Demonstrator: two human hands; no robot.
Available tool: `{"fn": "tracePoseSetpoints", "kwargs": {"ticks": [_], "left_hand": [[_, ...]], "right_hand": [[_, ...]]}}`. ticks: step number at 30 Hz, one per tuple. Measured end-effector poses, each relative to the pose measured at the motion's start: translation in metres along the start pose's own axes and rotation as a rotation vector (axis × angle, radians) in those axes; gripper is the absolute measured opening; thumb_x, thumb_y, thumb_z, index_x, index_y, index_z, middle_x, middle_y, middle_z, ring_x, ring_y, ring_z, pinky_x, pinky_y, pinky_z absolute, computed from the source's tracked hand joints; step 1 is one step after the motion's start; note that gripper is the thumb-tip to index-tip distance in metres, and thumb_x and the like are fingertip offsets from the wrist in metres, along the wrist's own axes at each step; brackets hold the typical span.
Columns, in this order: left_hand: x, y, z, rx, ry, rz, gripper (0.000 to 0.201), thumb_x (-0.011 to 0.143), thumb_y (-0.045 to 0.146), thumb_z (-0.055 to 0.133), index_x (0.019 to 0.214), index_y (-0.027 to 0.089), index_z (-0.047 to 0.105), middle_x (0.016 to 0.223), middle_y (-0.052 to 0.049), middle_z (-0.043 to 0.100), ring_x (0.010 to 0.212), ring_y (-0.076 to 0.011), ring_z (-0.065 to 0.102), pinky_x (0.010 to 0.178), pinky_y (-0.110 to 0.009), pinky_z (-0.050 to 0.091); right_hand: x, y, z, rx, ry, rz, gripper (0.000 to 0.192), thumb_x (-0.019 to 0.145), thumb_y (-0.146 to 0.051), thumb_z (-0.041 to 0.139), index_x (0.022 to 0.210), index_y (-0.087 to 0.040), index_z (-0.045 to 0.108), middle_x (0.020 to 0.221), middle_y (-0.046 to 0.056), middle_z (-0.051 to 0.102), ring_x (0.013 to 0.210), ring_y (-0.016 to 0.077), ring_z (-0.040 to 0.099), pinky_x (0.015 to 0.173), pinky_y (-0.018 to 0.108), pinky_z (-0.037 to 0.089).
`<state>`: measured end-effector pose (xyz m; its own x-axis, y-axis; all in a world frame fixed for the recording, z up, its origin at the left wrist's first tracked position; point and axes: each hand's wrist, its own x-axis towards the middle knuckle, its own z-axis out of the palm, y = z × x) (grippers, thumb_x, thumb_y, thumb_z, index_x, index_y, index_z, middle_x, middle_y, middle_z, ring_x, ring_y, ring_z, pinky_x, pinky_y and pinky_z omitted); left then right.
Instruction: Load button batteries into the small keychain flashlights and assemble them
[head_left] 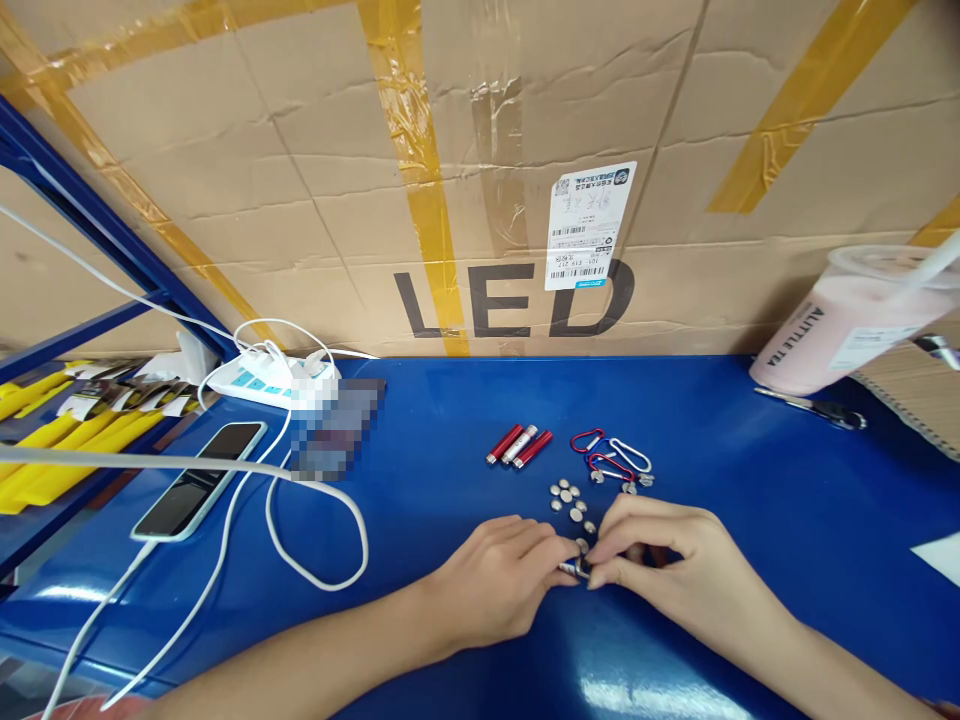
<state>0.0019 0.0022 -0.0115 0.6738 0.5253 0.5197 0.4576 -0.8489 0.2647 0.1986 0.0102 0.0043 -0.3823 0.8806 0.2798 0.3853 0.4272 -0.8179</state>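
between fingertips [600,560], small tube [574,569] mostly hidden

Both hands meet low on the blue counter [420,460]. The left hand [499,585] and the right hand [667,565] pinch a small silver cylinder [574,569] between their fingertips. Just beyond the fingertips lies a cluster of button cells [568,497]. Farther back lie three red tubes [519,445] side by side, with three carabiners [611,457] to their right. To the left, a phone [199,480] lies face up near a white cable [315,560] and a power strip [262,380]. A pink drink cup [847,320] leans at the far right against the cardboard box [315,170] marked LED.
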Motion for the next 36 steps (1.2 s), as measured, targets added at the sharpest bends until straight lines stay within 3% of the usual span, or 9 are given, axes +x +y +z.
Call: {"fn": "tracePoseSetpoints", "kwargs": {"ticks": [4,9,16,29,36], "left_hand": [[0.000,0.001,-0.001,0.068,0.045,0.007,0.031,0.101,0.021,0.022,0.094,0.014,0.052,0.064,-0.001,0.060,0.055,-0.0132,0.058,0.052,-0.024,0.042],[0.000,0.001,-0.002,0.105,0.107,0.008,0.029,0.100,0.021,0.025,0.098,0.014,0.053,0.063,0.000,0.061,0.052,-0.0128,0.058,0.050,-0.025,0.042],[0.001,0.002,-0.001,0.097,0.070,-0.003,0.031,0.100,0.020,0.026,0.100,0.014,0.056,0.067,-0.002,0.064,0.054,-0.0125,0.057,0.050,-0.025,0.042],[0.004,0.002,-0.003,0.046,0.049,-0.052,0.028,0.101,0.023,0.028,0.102,0.015,0.055,0.071,-0.001,0.065,0.061,-0.0134,0.060,0.061,-0.026,0.048],[0.004,0.001,-0.002,0.011,0.036,-0.090,0.028,0.100,0.022,0.029,0.096,0.015,0.056,0.069,-0.001,0.062,0.056,-0.0135,0.054,0.054,-0.026,0.043]], "right_hand": [[-0.001,0.000,0.003,0.023,0.023,0.020,0.010,0.070,-0.024,0.072,0.059,-0.025,0.071,0.060,-0.002,0.063,0.046,0.0092,0.053,0.043,0.020,0.042],[0.002,-0.005,0.007,0.093,-0.014,0.211,0.016,0.067,-0.028,0.069,0.053,-0.020,0.066,0.053,-0.002,0.054,0.042,0.0077,0.039,0.039,0.021,0.033],[0.006,-0.007,0.005,0.129,-0.103,0.379,0.023,0.065,-0.035,0.064,0.050,-0.018,0.062,0.054,-0.002,0.048,0.044,0.0076,0.031,0.041,0.024,0.026],[0.003,0.004,0.004,0.140,-0.114,0.362,0.023,0.067,-0.037,0.067,0.054,-0.019,0.063,0.055,-0.004,0.047,0.044,0.0075,0.029,0.042,0.023,0.028],[0.008,0.000,-0.001,0.045,-0.114,0.282,0.020,0.070,-0.035,0.067,0.057,-0.020,0.063,0.055,-0.003,0.051,0.042,0.0077,0.035,0.039,0.021,0.032]]}}
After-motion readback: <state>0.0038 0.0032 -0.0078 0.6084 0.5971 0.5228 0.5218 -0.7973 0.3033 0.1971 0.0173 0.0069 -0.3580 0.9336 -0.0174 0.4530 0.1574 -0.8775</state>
